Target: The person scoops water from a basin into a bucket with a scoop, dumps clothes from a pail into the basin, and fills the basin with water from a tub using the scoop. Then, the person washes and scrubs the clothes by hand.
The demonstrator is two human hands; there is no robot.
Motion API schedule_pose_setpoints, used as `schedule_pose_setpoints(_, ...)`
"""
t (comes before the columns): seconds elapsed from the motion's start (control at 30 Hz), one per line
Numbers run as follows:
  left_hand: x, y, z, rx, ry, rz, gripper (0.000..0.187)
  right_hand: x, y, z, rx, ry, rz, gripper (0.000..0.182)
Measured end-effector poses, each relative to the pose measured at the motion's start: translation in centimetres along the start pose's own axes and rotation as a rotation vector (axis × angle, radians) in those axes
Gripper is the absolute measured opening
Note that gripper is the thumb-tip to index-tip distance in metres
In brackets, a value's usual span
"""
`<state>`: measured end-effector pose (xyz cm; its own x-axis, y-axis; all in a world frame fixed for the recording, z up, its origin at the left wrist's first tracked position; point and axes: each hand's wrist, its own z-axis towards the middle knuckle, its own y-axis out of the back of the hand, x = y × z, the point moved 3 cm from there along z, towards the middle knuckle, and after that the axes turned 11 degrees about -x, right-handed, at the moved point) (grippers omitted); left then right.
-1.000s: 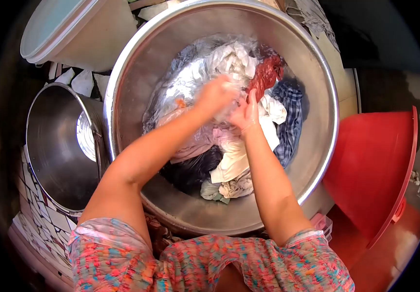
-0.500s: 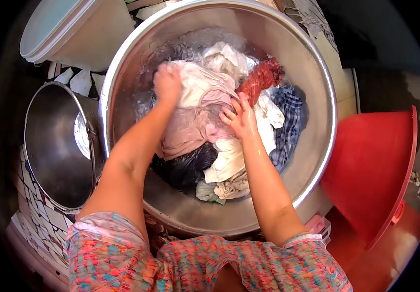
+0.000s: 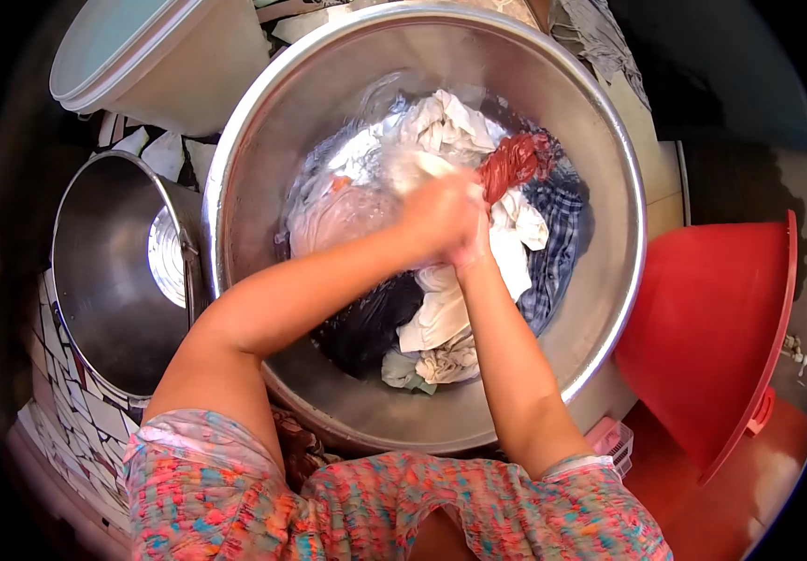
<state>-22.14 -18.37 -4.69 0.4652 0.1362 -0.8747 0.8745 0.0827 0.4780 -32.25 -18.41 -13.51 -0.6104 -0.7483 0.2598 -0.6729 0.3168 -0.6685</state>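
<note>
My left hand (image 3: 433,217) has its fingers curled and blurred by motion, and pale cloth bunches at it. Right against it is my right hand (image 3: 469,241), its fingers mostly hidden. Both hands meet over a large metal basin (image 3: 609,280) holding water and wet laundry. A pale pink garment (image 3: 333,220) lies partly under water to the left. Beyond the hands are a white cloth (image 3: 448,123) and a twisted red cloth (image 3: 516,164). Around them lie a blue checked garment (image 3: 555,220), a black garment (image 3: 371,323) and a cream cloth (image 3: 439,313).
Left of the basin stands a metal bucket (image 3: 104,280) with a handle. A white plastic tub (image 3: 184,79) is at the upper left. On the right a red plastic basin (image 3: 703,327) leans on its side, near a small pink basket (image 3: 614,441).
My left hand has swung from the basin's left side across to my right hand. The pale pink garment has been gathered up and shifted. My right hand's spread fingers are now covered.
</note>
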Motion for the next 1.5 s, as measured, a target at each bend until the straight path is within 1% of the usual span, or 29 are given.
schedule_pose_setpoints(0.13, -7.3, -0.8, -4.8, 0.05, -0.417, -0.305, 0.024, 1.4, -0.5, -5.7, 0.245, 0.132, 0.137, 0.065)
schedule_pose_setpoints(0.2, -4.4, -3.1, -3.5, -0.025, -0.572, -0.086, 0.021, 2.3, 0.1, -5.3, 0.315, 0.166, 0.162, 0.064)
schedule_pose_setpoints(0.23, -0.5, -4.5, -0.6, 0.02, -0.589, 0.019, 0.022, 2.6, 1.7, -2.4, 0.167, 0.426, -0.16, 0.059)
schedule_pose_setpoints(0.27, 4.0, -4.5, 3.4, -0.018, -0.203, 0.132, 0.025, 1.9, 0.2, -2.3, -0.005, 0.351, -0.071, 0.052)
schedule_pose_setpoints(0.33, 10.5, -0.3, 6.7, -0.089, 0.014, 0.441, 0.03, 1.1, -1.1, -2.2, -0.258, 0.302, -0.089, 0.04)
schedule_pose_setpoints(0.4, 12.5, 2.5, 6.4, -0.114, 0.264, 0.601, 0.038, 1.1, 1.8, 0.8, -0.379, 0.599, -0.202, 0.036)
schedule_pose_setpoints(0.43, 13.9, 3.9, 5.9, -0.405, 0.223, 0.517, 0.037, 1.5, 0.4, -0.9, -0.367, 0.453, -0.38, 0.039)
schedule_pose_setpoints(0.47, 15.0, 3.4, 5.9, -0.404, 0.216, 0.532, 0.037, 2.0, -1.3, -2.3, -0.573, 0.574, -0.688, 0.043)
schedule_pose_setpoints(0.53, 14.9, 3.6, 4.2, -0.708, 0.257, 0.429, 0.032, 2.8, 2.7, 1.2, -0.509, 0.872, -1.279, 0.05)
schedule_pose_setpoints(0.6, 13.8, 0.5, 1.2, -0.319, -0.228, 0.69, 0.021, 1.5, 2.2, 2.7, -0.495, 0.917, -1.443, 0.054)
schedule_pose_setpoints(0.63, 13.9, -0.2, 0.3, -0.11, -0.338, 0.697, 0.024, 0.7, 1.9, 3.1, -0.483, 0.96, -1.607, 0.057)
schedule_pose_setpoints(0.67, 14.2, -0.9, -0.3, 0.095, -0.439, 0.697, 0.028, 0.6, 2.0, 3.3, -0.487, 0.954, -1.602, 0.057)
schedule_pose_setpoints(0.7, 16.7, -1.6, -0.7, 0.101, -0.427, 0.697, 0.028, 0.3, 2.1, 3.5, -0.578, 0.748, -1.739, 0.056)
schedule_pose_setpoints(0.77, 22.7, -2.9, -0.8, -0.259, -0.496, 0.755, 0.034, 0.0, 4.2, 4.7, -0.668, 0.371, -1.984, 0.054)
schedule_pose_setpoints(0.8, 20.2, -2.0, 0.7, -0.265, -0.501, 0.753, 0.034, 1.0, 5.4, 5.8, -0.671, 0.38, -1.984, 0.054)
schedule_pose_setpoints(0.87, 13.6, 1.9, 4.3, 0.005, 0.369, 0.723, 0.038, 1.9, 7.1, 7.4, -0.277, 0.042, -1.749, 0.052)
schedule_pose_setpoints(0.9, 12.7, 2.1, 5.8, 0.143, 0.479, 0.665, 0.041, 2.6, 6.5, 6.9, -0.213, 0.047, -1.578, 0.055)
schedule_pose_setpoints(0.93, 11.5, 2.3, 6.1, 0.121, 0.472, 0.668, 0.041, 2.9, 4.8, 5.6, -0.2, 0.069, -1.584, 0.055)
schedule_pose_setpoints(1.0, 8.0, 1.0, 4.7, 0.074, 0.177, 0.4, 0.037, 3.0, 2.1, -1.2, -0.464, 0.212, -0.719, 0.056)
schedule_pose_setpoints(1.07, 0.3, 1.0, 1.7, 0.269, 0.082, 0.216, 0.029, 1.5, -0.1, -5.2, -0.456, 0.02, -0.328, 0.063)
schedule_pose_setpoints(1.1, -3.2, 1.2, -0.1, 0.325, -0.022, 0.221, 0.029, 1.1, 0.0, -5.7, -0.232, -0.062, -0.268, 0.066)
schedule_pose_setpoints(1.13, -6.0, 1.7, -1.5, 0.38, -0.123, 0.23, 0.029, 0.9, -1.3, -6.6, -0.1, 0.146, -0.206, 0.063)
schedule_pose_setpoints(1.17, -8.0, 2.6, -2.1, 0.37, -0.139, 0.245, 0.029, 0.4, -1.4, -5.7, 0.396, 0.05, 0.186, 0.058)
schedule_pose_setpoints(1.23, -11.2, 3.9, -4.0, 0.505, -0.304, 0.063, 0.032, 0.3, -2.2, -7.3, 0.904, -0.059, 0.588, 0.053)
schedule_pose_setpoints(1.3, -11.4, 6.0, -3.7, 0.398, -0.236, 0.054, 0.036, 1.4, -1.1, -8.7, 0.11, 0.291, 0.093, 0.041)
schedule_pose_setpoints(1.37, -9.1, 8.0, -2.1, 0.168, -0.235, -0.061, 0.055, 0.9, -2.7, -11.2, 0.034, 0.308, 0.098, 0.038)
schedule_pose_setpoints(1.4, -8.5, 10.0, -2.5, 0.02, -0.181, 0.108, 0.07, 0.8, -3.5, -12.1, -0.049, 0.32, 0.104, 0.035)
schedule_pose_setpoints(1.47, -3.2, 9.6, -3.4, -0.039, 0.106, 0.081, 0.082, 0.5, -5.1, -13.2, -0.057, 0.342, 0.089, 0.034)
schedule_pose_setpoints(1.5, -3.3, 9.7, -4.9, -0.049, 0.105, 0.065, 0.082, 0.2, -5.5, -12.9, -0.11, 0.383, -0.006, 0.034)
